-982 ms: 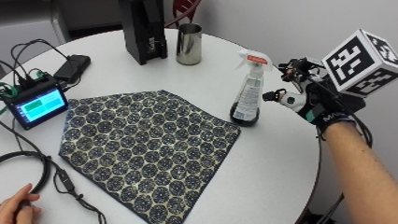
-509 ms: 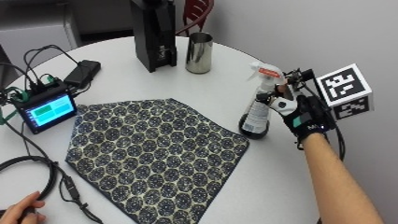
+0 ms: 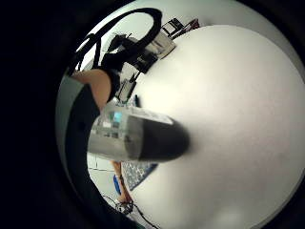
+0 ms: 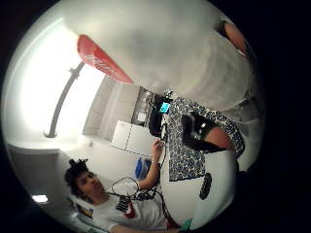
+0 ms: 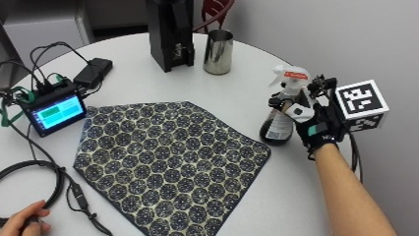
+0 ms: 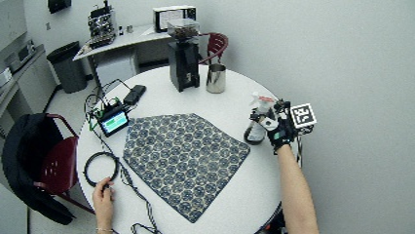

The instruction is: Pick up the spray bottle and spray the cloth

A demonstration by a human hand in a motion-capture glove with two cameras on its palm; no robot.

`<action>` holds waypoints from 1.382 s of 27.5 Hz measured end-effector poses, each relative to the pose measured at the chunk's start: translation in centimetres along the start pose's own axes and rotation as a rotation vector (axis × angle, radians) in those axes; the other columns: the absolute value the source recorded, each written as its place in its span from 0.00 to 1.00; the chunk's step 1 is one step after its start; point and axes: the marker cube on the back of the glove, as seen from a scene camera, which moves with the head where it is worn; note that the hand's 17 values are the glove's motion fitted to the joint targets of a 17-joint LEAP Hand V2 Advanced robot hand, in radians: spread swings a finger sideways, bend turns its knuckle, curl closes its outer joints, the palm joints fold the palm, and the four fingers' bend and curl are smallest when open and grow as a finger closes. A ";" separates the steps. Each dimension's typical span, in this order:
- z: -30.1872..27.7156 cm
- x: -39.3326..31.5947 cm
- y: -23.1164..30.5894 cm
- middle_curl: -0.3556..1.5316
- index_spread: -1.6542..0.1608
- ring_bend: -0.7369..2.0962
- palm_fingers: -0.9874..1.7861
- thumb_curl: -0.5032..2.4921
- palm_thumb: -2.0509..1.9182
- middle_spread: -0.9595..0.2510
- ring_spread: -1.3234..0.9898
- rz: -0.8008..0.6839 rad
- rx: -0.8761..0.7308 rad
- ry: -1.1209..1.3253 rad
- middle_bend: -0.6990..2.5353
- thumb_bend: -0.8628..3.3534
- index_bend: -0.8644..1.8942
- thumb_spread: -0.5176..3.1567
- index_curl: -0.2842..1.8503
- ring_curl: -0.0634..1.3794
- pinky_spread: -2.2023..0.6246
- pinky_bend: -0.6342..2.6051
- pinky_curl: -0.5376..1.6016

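On the round white bench (image 5: pixel 196 88), going left to right from the outside view: a small monitor with a lit teal screen (image 5: pixel 57 111) sits at about nine o'clock, the patterned cloth (image 5: pixel 167 162) lies flat across the middle, dark blue with pale round motifs, and the spray bottle (image 5: pixel 283 115) stands upright at about three o'clock near the rim. A black coffee grinder (image 5: pixel 170 32) and a steel cup (image 5: pixel 218 45) stand at twelve o'clock.

The spray bottle has a white trigger head with a red strip on top, a clear body with a white label and a dark lower part. Its base rests on the bench just off the cloth's right corner, not touching it.

The gloved right hand (image 5: pixel 314 125) is against the bottle's right side, its fingers curled round the neck below the trigger head.

The thumb side palm view alone shows the red strip (image 4: pixel 99 59) close up with the cloth (image 4: pixel 194 141) behind it; the little finger side view shows the label and dark base (image 3: pixel 138 136) over bare bench.

At seven o'clock a bare hand (image 5: pixel 23 221) rests beside a black cable loop (image 5: pixel 45 189).
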 end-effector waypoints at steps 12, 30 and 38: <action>-0.1 -0.5 0.4 0.40 0.76 0.45 0.78 0.32 0.78 0.67 0.51 -0.058 0.064 0.077 0.34 0.21 0.37 0.33 0.26 0.31 0.78 0.30 0.41; -0.7 -14.4 -1.0 0.43 0.78 0.47 0.80 0.35 0.78 0.67 0.51 -0.292 -0.091 0.752 0.34 0.20 0.36 0.29 0.27 0.34 0.72 0.34 0.43; 4.5 -14.8 -0.6 0.44 0.78 0.47 0.80 0.36 0.78 0.67 0.51 -0.341 -0.251 0.934 0.35 0.20 0.36 0.28 0.28 0.34 0.71 0.34 0.43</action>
